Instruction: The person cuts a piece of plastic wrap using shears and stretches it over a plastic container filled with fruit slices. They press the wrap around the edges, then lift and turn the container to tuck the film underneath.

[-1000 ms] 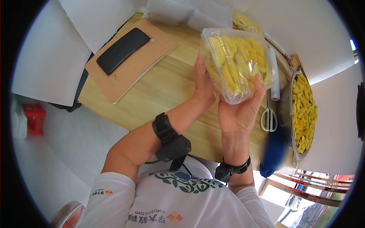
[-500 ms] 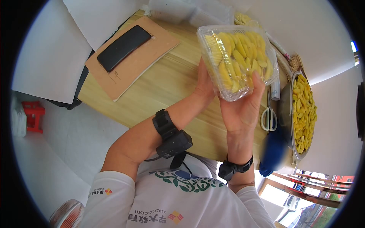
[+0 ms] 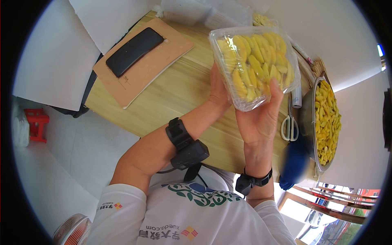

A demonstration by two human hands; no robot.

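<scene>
A clear plastic container [image 3: 256,67] full of yellow sliced fruit pieces is held up over the wooden table, tilted toward me. Clear film with shiny wrinkles covers its top. My right hand [image 3: 261,118] grips the near right corner, thumb laid over the film and the other fingers underneath. At the left side, my left hand [image 3: 219,87] supports the container from behind; its fingers are hidden by it. Right of my right hand lie white-handled scissors [image 3: 289,128] and a roll of clear film [image 3: 296,96].
A large metal bowl [image 3: 309,122] heaped with yellow slices stands at the right edge. On the left, a black phone [image 3: 134,51] rests on a brown notebook [image 3: 163,61]. Stacked clear containers [image 3: 226,14] sit at the back. A blue cloth-like item [image 3: 292,163] hangs below the scissors.
The container has tipped slightly and its near edge sits a little lower. Both hands keep their hold on it, and the film's glare has shifted.
</scene>
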